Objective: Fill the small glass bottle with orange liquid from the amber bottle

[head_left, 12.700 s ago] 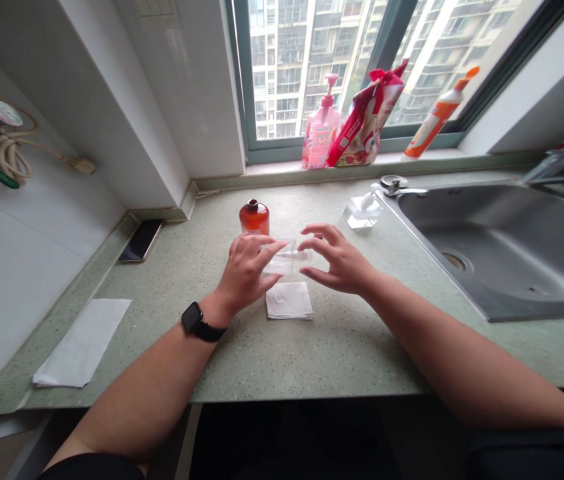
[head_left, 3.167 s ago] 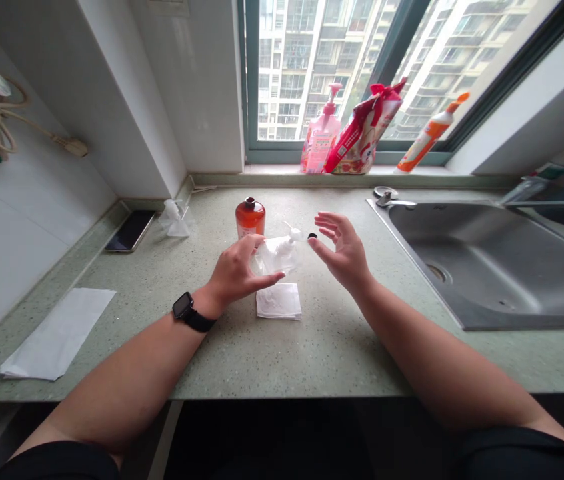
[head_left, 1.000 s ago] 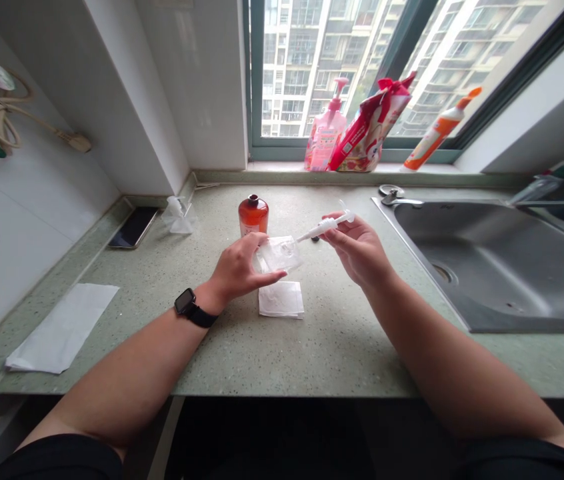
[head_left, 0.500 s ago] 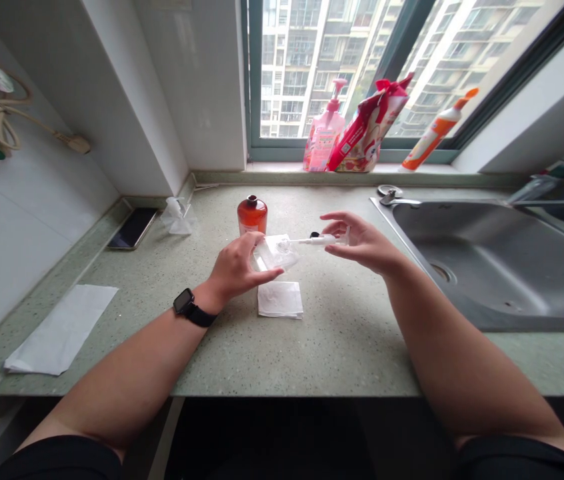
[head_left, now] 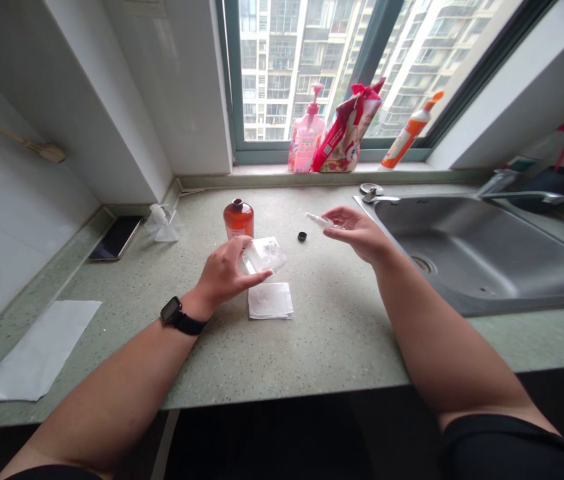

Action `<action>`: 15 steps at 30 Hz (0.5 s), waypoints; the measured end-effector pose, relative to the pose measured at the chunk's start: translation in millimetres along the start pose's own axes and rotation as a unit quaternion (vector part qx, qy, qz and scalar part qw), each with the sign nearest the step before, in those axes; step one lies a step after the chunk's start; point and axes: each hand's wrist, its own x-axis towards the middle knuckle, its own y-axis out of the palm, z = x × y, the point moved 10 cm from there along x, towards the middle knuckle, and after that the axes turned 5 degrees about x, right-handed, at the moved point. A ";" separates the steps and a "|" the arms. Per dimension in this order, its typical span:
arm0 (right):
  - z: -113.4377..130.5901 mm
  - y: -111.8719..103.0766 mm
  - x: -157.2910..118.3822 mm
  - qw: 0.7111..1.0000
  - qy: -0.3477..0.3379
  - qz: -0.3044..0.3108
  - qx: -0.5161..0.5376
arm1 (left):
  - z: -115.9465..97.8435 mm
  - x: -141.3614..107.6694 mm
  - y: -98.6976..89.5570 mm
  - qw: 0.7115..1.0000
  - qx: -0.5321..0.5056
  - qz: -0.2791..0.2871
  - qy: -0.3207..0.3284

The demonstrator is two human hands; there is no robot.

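My left hand (head_left: 225, 270) is closed around a clear plastic bottle (head_left: 266, 255), which is tilted with its neck toward the right. To the right, my right hand (head_left: 355, 230) grips a white pump head (head_left: 318, 221), its narrow end pointing left and apart from the bottle. Just behind my left hand stands an uncapped amber bottle (head_left: 239, 219). A small black cap (head_left: 302, 237) lies on the counter between my hands. Below the clear bottle is a folded white tissue (head_left: 271, 301).
A steel sink (head_left: 492, 293) lies to the right. At the left are a phone (head_left: 116, 238), a clear plastic piece (head_left: 163, 224) and a white paper sheet (head_left: 39, 350). A pink pump bottle (head_left: 306, 141), a red pouch (head_left: 347, 130) and an orange-white bottle (head_left: 409, 133) line the windowsill.
My right hand has drawn the pump head away from the clear bottle's mouth, up and to the right. The black cap is now fully visible. The whole view has shifted slightly.
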 end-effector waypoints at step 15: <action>-38.1 -34.0 10.7 0.924 -0.030 -0.013 -0.382 | -1.3 0.7 0.0 1.000 -0.003 0.006 0.005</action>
